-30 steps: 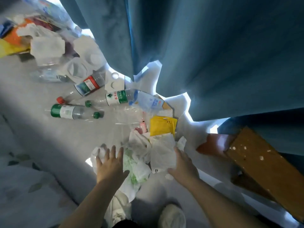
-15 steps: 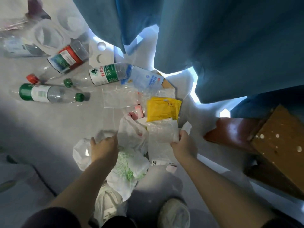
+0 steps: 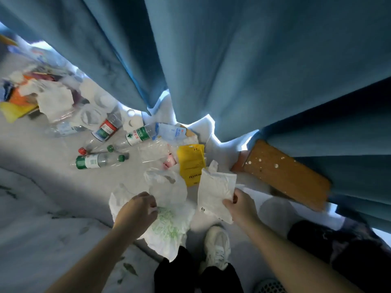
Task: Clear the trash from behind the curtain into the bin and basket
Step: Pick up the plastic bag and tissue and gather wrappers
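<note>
The left hand (image 3: 137,210) curls its fingers round a bunch of white plastic bags (image 3: 167,227) on the floor (image 3: 53,187). The right hand (image 3: 241,205) pinches a flat white pouch (image 3: 215,191) by its lower edge. A yellow packet (image 3: 191,163) lies at 11 o'clock from that hand. Plastic bottles (image 3: 99,161) lie at 10 o'clock from the left hand, near the blue curtain (image 3: 232,60).

One head-worn wide view — steeply down and forward, close over floor (image 3: 42,149) and curtain (image 3: 243,60)
</note>
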